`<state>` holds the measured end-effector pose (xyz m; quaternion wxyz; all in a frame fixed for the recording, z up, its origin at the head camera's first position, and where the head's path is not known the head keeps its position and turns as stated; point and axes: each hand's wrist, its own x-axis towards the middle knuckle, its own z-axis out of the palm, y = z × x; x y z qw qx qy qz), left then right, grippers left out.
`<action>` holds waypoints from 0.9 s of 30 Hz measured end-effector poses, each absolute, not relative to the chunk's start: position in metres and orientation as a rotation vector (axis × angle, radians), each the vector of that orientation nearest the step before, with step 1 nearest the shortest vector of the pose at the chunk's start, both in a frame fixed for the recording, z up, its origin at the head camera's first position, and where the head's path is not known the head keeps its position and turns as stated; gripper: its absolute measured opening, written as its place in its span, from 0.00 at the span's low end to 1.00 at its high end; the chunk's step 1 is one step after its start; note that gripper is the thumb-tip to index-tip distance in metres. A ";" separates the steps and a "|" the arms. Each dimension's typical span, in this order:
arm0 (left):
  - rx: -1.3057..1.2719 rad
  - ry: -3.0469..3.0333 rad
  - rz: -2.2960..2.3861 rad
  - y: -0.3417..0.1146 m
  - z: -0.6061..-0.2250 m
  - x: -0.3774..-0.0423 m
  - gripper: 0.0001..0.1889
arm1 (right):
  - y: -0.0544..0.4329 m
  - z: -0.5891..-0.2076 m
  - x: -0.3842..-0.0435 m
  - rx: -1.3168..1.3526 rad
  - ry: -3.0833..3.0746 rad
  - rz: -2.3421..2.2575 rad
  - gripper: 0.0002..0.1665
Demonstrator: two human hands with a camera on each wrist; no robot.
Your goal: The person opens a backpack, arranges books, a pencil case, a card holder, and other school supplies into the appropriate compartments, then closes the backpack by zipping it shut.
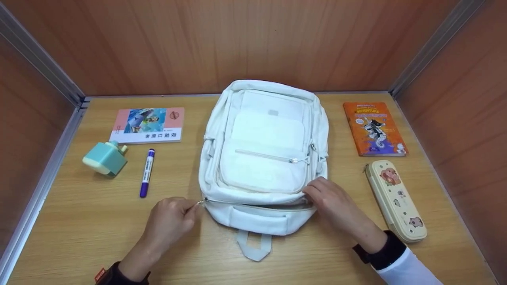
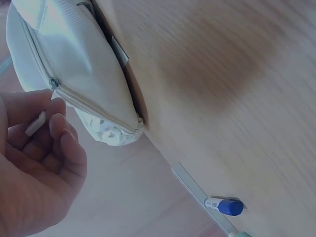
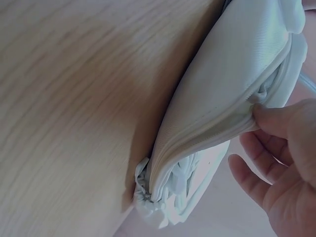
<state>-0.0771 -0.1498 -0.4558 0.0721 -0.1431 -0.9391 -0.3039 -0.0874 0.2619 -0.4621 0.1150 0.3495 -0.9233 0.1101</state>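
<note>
A white backpack (image 1: pixel 269 158) lies front side up on the table, its top end and carry loop (image 1: pixel 255 253) toward the person. At the top's left corner my left hand (image 1: pixel 170 219) pinches a zipper pull (image 2: pixel 35 124); the zipper slider (image 2: pixel 54 83) shows just beyond the fingertips. My right hand (image 1: pixel 332 204) grips the edge of the opening on the right, thumb on the fabric beside the zipper in the right wrist view. Between the hands the main zipper gapes, widest toward the right. The inside of the bag is mostly hidden.
Left of the backpack lie a pink-and-white book (image 1: pixel 148 124), a teal pencil sharpener (image 1: pixel 107 158) and a purple marker (image 1: pixel 147 173). On the right are an orange book (image 1: pixel 374 128) and a cream pencil case (image 1: pixel 397 200). Wooden panels (image 1: pixel 253 43) enclose the table's back and sides.
</note>
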 end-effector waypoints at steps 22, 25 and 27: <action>-0.623 -2.770 -0.909 -0.125 -0.460 -0.058 0.09 | 0.255 -0.458 -0.084 0.917 -2.716 0.358 0.21; -0.627 -2.753 -0.907 -0.124 -0.461 -0.057 0.08 | 0.238 -0.455 -0.074 0.978 -2.736 0.406 0.27; -0.637 -2.733 -0.905 -0.123 -0.461 -0.057 0.08 | 0.227 -0.453 -0.068 1.012 -2.733 0.412 0.29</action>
